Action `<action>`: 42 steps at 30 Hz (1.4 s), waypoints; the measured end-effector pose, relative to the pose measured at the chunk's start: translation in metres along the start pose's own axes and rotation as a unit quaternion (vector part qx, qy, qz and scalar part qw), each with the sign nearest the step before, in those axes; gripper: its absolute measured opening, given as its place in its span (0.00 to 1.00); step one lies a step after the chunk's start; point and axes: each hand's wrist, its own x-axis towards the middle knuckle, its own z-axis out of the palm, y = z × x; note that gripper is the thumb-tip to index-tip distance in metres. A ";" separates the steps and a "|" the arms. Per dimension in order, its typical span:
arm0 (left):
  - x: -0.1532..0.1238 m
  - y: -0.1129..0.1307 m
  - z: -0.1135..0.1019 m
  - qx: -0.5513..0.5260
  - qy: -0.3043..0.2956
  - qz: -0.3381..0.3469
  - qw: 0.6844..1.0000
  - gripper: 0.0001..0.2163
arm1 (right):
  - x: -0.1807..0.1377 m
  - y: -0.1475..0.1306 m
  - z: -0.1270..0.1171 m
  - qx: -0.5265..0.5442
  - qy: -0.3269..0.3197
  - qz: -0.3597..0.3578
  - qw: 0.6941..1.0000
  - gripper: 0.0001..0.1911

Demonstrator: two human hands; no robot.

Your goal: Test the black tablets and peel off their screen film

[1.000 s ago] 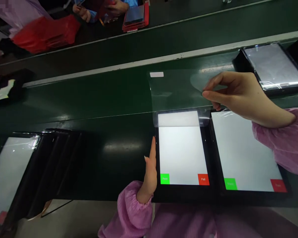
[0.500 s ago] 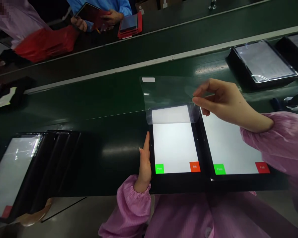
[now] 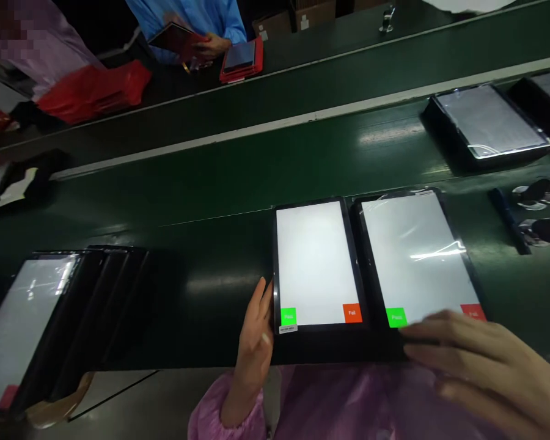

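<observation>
Two tablets lie side by side before me with lit white screens, each with a green Pass box and a red Fail box. My left hand [image 3: 255, 342] is at the lower left edge of the left tablet [image 3: 316, 263], fingers stretched along its side. A small white barcode label [image 3: 288, 329] sits at that tablet's lower left corner. Blurred by motion, my right hand [image 3: 481, 360] has its fingers extended over the lower edge of the right tablet [image 3: 415, 250], and I see nothing held in it. Light glares off the right tablet's screen.
Overlapping tablets [image 3: 32, 311] lie at the left table edge. A stack of tablets [image 3: 492, 119] stands at the far right. Below it are a dark blue strip [image 3: 508, 220] and round metal-and-black pieces [image 3: 547, 231]. Across the table, a person in blue [image 3: 192, 24] handles a tablet.
The clear film that my right hand held up over the left tablet is no longer raised. My right hand has moved down and right; my left hand slid lower. A label now shows on the left tablet.
</observation>
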 end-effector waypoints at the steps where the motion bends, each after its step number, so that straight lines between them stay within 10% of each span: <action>1: -0.003 -0.003 -0.001 0.027 0.010 0.000 1.000 0.46 | -0.005 0.004 0.004 -0.059 0.024 0.014 0.998 0.15; 12: 0.029 0.018 -0.006 0.028 0.145 -0.048 0.988 0.32 | -0.020 0.017 0.008 -0.203 0.187 0.111 0.955 0.10; 24: 0.052 0.012 0.020 0.095 0.024 0.078 0.992 0.38 | -0.033 0.048 0.022 -0.207 0.117 0.053 0.970 0.28; 29: 0.046 0.021 0.021 0.077 0.079 0.053 0.992 0.42 | -0.039 0.058 0.002 -0.151 0.220 0.167 0.949 0.32; 34: 0.085 0.062 0.021 -0.005 0.113 0.079 0.990 0.30 | 0.004 0.111 -0.018 -0.014 0.317 0.281 0.906 0.20; 42: 0.190 0.059 0.049 0.095 0.095 0.132 0.982 0.34 | 0.070 0.189 0.000 0.416 0.261 0.308 0.815 0.46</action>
